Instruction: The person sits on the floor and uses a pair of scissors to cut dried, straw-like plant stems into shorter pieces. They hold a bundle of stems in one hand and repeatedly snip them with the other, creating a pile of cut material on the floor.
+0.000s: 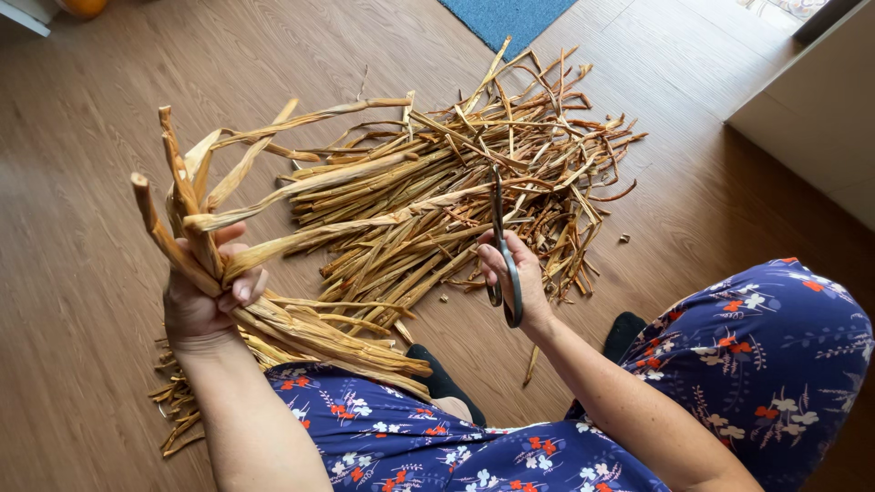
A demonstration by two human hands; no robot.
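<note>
L hand [202,296] fist tight round bundle of dried stalks [273,241]; R hand [515,273] fingers thru scissors [503,255], blades near-shut, over stalk pile [474,182] on wood floor [82,182].

Both hands [196,301] [512,273] raised, fingers clenched

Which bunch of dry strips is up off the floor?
The bunch gripped in the left hand is lifted; its strips stick up and outward. The big pile and the small heap lie on the floor.
</note>
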